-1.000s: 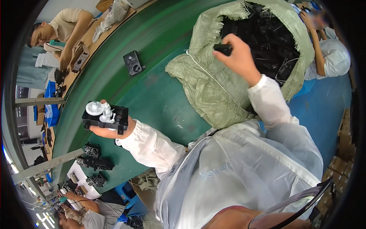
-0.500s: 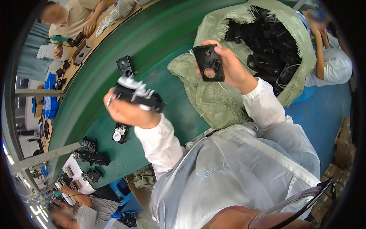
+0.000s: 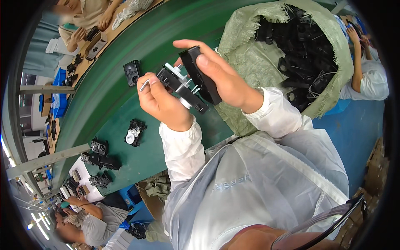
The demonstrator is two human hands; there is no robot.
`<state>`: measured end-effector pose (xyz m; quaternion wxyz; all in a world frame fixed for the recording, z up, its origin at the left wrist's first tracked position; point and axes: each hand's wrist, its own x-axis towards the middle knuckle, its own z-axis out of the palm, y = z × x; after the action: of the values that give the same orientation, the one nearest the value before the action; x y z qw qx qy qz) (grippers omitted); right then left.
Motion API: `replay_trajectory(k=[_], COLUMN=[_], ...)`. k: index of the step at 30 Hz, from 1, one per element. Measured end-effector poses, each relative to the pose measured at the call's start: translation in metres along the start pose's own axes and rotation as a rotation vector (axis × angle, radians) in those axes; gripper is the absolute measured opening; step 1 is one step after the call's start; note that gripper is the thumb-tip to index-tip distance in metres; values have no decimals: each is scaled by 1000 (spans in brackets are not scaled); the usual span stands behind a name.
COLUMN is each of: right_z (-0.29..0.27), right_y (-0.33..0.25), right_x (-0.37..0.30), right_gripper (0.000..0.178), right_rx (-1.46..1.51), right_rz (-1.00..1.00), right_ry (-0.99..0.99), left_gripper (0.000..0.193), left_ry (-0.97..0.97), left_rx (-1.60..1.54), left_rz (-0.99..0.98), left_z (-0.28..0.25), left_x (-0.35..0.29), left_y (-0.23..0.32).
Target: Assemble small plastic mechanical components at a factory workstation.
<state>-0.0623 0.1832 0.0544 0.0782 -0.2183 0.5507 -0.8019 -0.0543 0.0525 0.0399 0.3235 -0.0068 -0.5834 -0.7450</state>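
My left hand grips a black gear housing whose white gears and pegs face right. In my right hand is a black plastic cover, tilted on edge, its inner side turned to the gears. The two parts are close together at the middle of the view; whether they touch I cannot tell. A ring shows on a left finger. Below my left hand, another gear housing with white gears lies on the green table. Farther off, a black housing rests on the green belt.
A woven sack full of black plastic parts stands at the right. Several black assemblies lie at the table's left end by a metal bar. Co-workers sit at the far left, lower left and right. A blue bin is at left.
My right hand has brought the cover left and down and turned it on edge. My left hand has moved right with the gear housing, so the two parts now face each other closely.
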Motion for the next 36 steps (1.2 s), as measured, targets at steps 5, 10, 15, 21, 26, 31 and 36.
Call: replay_trajectory(k=[5, 10, 15, 21, 26, 31, 36], right_z=[2, 4, 6, 4, 1, 2, 0], right_y=[2, 2, 4, 7, 16, 21, 29], right_x=[3, 2, 3, 6, 9, 9, 13], right_gripper=[60, 60, 61, 57, 51, 48, 48], right_rx=[52, 58, 53, 54, 106, 88, 80], right_rz=[-2, 3, -18, 1, 69, 139, 123], right_ry=[11, -10, -23, 2, 17, -48, -52], left_gripper=[15, 14, 15, 17, 18, 17, 18], left_ry=[18, 36, 30, -1, -3, 2, -16], left_rx=[-7, -26, -33, -12, 33, 212, 200], left_rz=[-12, -44, -78, -92, -124, 3, -75], left_z=[1, 1, 2, 1, 0, -2, -6], left_x=[-1, -2, -2, -4, -6, -10, -10], left_y=[1, 2, 3, -7, -10, -6, -16])
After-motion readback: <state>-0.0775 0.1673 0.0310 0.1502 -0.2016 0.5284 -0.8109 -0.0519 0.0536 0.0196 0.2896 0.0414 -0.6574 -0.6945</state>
